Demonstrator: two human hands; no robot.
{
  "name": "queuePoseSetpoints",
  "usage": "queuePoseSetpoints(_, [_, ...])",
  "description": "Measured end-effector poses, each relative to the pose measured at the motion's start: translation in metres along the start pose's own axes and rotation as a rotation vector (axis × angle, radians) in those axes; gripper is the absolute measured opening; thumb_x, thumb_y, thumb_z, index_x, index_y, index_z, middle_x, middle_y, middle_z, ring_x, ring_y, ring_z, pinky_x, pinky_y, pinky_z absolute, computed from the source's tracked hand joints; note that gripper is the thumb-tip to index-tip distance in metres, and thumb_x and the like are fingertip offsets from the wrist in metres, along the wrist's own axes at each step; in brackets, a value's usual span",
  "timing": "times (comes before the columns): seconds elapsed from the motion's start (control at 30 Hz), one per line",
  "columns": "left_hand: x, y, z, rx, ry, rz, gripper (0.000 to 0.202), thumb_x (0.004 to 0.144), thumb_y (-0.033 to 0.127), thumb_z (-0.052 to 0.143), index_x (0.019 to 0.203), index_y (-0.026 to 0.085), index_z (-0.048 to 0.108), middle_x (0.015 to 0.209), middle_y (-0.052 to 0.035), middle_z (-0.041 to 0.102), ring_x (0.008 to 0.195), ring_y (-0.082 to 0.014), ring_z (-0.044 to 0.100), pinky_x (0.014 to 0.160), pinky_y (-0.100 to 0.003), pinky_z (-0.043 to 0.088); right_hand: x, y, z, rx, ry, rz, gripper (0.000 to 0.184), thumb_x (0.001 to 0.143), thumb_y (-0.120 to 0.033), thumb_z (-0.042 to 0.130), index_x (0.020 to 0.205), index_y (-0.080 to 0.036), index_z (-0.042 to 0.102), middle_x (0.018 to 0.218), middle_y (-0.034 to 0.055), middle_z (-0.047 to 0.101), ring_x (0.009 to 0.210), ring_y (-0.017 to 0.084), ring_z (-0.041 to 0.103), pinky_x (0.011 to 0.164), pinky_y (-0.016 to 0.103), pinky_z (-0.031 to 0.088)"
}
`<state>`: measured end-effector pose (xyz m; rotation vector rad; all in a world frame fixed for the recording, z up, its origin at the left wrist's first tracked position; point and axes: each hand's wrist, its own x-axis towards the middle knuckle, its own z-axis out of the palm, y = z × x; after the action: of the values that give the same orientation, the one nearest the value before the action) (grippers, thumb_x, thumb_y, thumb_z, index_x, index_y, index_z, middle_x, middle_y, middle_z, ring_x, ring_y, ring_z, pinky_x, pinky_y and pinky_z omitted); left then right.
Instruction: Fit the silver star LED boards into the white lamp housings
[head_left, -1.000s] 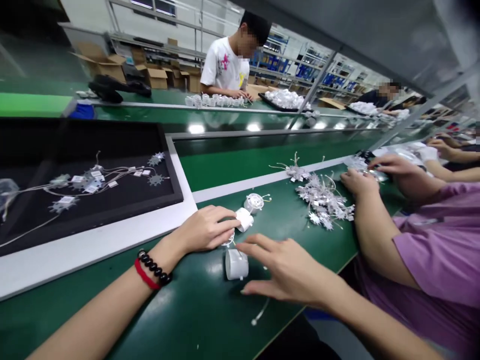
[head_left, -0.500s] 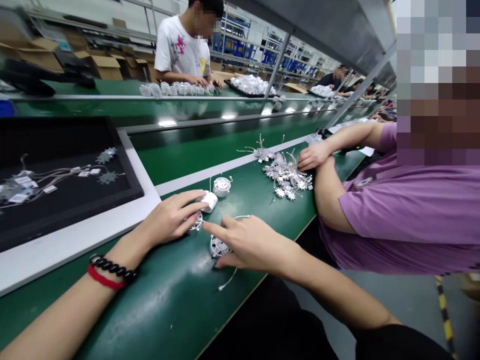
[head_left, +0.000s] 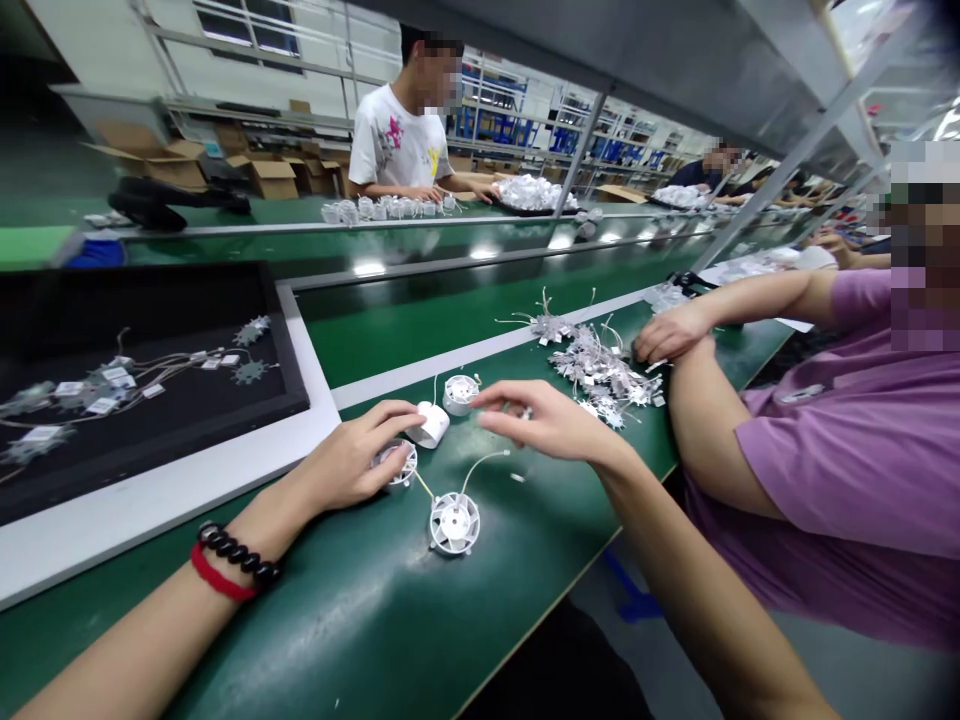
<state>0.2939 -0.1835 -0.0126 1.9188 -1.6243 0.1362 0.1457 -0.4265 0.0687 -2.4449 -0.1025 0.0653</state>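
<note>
The finned white housing [head_left: 454, 522] lies face-up on the green bench [head_left: 360, 620], apart from both hands; just beyond it, leftward, the left hand [head_left: 349, 462] drapes over a small round part [head_left: 397, 467], grip impossible to tell; beyond it, rightward, the right hand [head_left: 551, 422] hovers released, fingers spread, near a second housing [head_left: 460, 393].

My left hand [head_left: 352, 462] lies flat on a white housing [head_left: 399, 470]; my right hand [head_left: 551, 425], fingers spread, hovers beside a second housing [head_left: 459, 393].

Bare green bench [head_left: 360, 600] nearside; white housing [head_left: 454, 522] midway; co-worker's forearm [head_left: 690, 420], parts pile [head_left: 600, 365] rightward.
</note>
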Motion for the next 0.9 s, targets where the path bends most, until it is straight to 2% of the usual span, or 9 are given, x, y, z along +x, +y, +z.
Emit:
queuePoseSetpoints(0.13, [0.003, 0.004, -0.008, 0.062, -0.03, 0.011, 0.039, 0.098, 0.024, 0.047, 0.135, 0.022, 0.059, 0.133, -0.0124, 0.061, 0.113, -0.0238, 0.067, 0.093, -0.032, 0.058, 0.042, 0.008, 0.017, -0.115, 0.023, -0.009, 0.048, 0.089, -0.053, 0.066, 0.118, -0.015, 0.068, 0.086, 0.0046, 0.074, 0.076, 0.02, 0.068, 0.063, 0.027, 0.043])
queuePoseSetpoints(0.27, [-0.009, 0.019, -0.018, 0.155, -0.012, -0.07, 0.041, 0.097, 0.021, 0.05, 0.137, 0.023, 0.056, 0.136, -0.0108, 0.061, 0.109, -0.0224, 0.069, 0.091, -0.03, 0.058, 0.051, 0.001, 0.036, -0.23, 0.035, -0.115, 0.037, 0.093, -0.046, 0.063, 0.111, -0.014, 0.068, 0.086, 0.0091, 0.074, 0.079, 0.025, 0.069, 0.063, 0.028, 0.039])
queuePoseSetpoints(0.37, [-0.028, 0.036, -0.02, 0.208, 0.067, -0.131, 0.031, 0.096, 0.016, 0.048, 0.119, 0.023, 0.066, 0.127, -0.0078, 0.066, 0.105, -0.0207, 0.069, 0.088, -0.029, 0.057, 0.046, 0.0, 0.045, -0.263, -0.016, -0.243, 0.028, 0.095, -0.031, 0.061, 0.115, -0.012, 0.066, 0.095, 0.0145, 0.073, 0.081, 0.029, 0.069, 0.063, 0.03, 0.038])
queuePoseSetpoints(0.43, [-0.038, 0.047, -0.02, 0.243, 0.148, -0.163, 0.025, 0.094, 0.013, 0.05, 0.105, 0.023, 0.07, 0.116, -0.0069, 0.069, 0.1, -0.0202, 0.069, 0.086, -0.029, 0.056, 0.044, 0.001, 0.046, -0.238, -0.062, -0.324, 0.021, 0.092, -0.024, 0.062, 0.11, -0.014, 0.068, 0.097, 0.0144, 0.073, 0.078, 0.028, 0.069, 0.062, 0.031, 0.038])
queuePoseSetpoints(0.53, [-0.042, 0.063, -0.023, 0.287, 0.286, -0.201, 0.02, 0.092, 0.011, 0.052, 0.097, 0.02, 0.068, 0.103, -0.0072, 0.07, 0.094, -0.0197, 0.068, 0.084, -0.031, 0.055, 0.043, 0.007, 0.04, -0.14, -0.06, -0.363, 0.017, 0.094, -0.03, 0.062, 0.1, -0.016, 0.069, 0.089, 0.0091, 0.073, 0.076, 0.023, 0.067, 0.065, 0.03, 0.042])
queuePoseSetpoints(0.6, [-0.033, 0.074, -0.027, 0.292, 0.346, -0.213, 0.019, 0.092, 0.009, 0.05, 0.095, 0.019, 0.066, 0.097, -0.0064, 0.069, 0.09, -0.0188, 0.068, 0.082, -0.031, 0.056, 0.043, 0.012, 0.03, 0.04, 0.008, -0.326, 0.027, 0.099, -0.038, 0.053, 0.099, -0.016, 0.068, 0.087, 0.007, 0.072, 0.076, 0.018, 0.066, 0.067, 0.029, 0.046])
queuePoseSetpoints(0.7, [-0.005, 0.09, -0.037, 0.267, 0.342, -0.232, 0.019, 0.094, 0.01, 0.049, 0.099, 0.02, 0.064, 0.096, -0.0046, 0.07, 0.091, -0.0175, 0.067, 0.081, -0.03, 0.056, 0.042, 0.017, 0.014, 0.733, 0.08, -0.211, 0.03, 0.095, -0.043, 0.055, 0.099, -0.017, 0.067, 0.09, 0.0062, 0.069, 0.075, 0.015, 0.065, 0.06, 0.025, 0.049])
queuePoseSetpoints(0.8, [0.033, 0.104, -0.048, 0.207, 0.25, -0.322, 0.018, 0.097, 0.014, 0.051, 0.107, 0.021, 0.064, 0.103, -0.0022, 0.071, 0.096, -0.0154, 0.068, 0.084, -0.027, 0.054, 0.039, 0.016, 0.007, 1.391, -0.003, -0.145, 0.029, 0.076, -0.025, 0.069, 0.104, -0.019, 0.069, 0.103, 0.0056, 0.07, 0.092, 0.016, 0.067, 0.066, 0.023, 0.054])
queuePoseSetpoints(0.9, [0.065, 0.11, -0.05, 0.103, 0.116, -0.423, 0.027, 0.098, 0.027, 0.056, 0.126, 0.026, 0.058, 0.114, -0.0003, 0.068, 0.101, -0.0136, 0.065, 0.086, -0.024, 0.053, 0.038, 0.014, 0.01, 1.638, -0.126, -0.083, 0.047, 0.066, -0.009, 0.07, 0.112, -0.018, 0.068, 0.114, 0.0064, 0.071, 0.109, 0.017, 0.066, 0.088, 0.026, 0.057])
